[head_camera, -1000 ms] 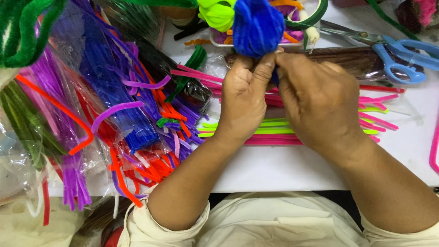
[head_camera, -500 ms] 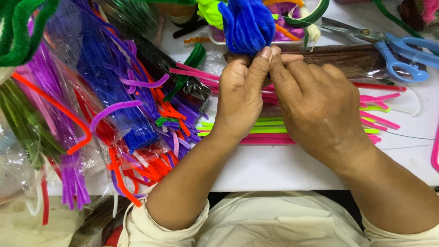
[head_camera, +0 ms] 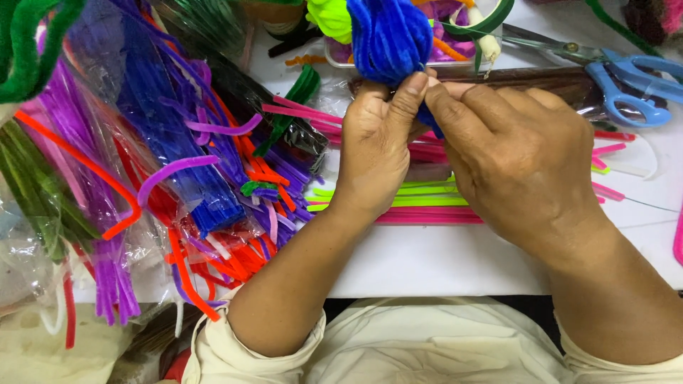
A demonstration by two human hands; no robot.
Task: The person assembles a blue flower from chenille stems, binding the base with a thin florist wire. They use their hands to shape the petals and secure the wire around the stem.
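Left hand [head_camera: 377, 139] and right hand [head_camera: 516, 153] together pinch the blue pipe-cleaner bundle's [head_camera: 388, 35] base, just above them. Fingers hide the pinched base; its top is cut off

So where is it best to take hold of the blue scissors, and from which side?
Judging by their pose, grip the blue scissors at the two blue handle loops, coming from the right edge of the white table. The loops lie free there, while the metal blades point left toward the craft pieces and both hands.
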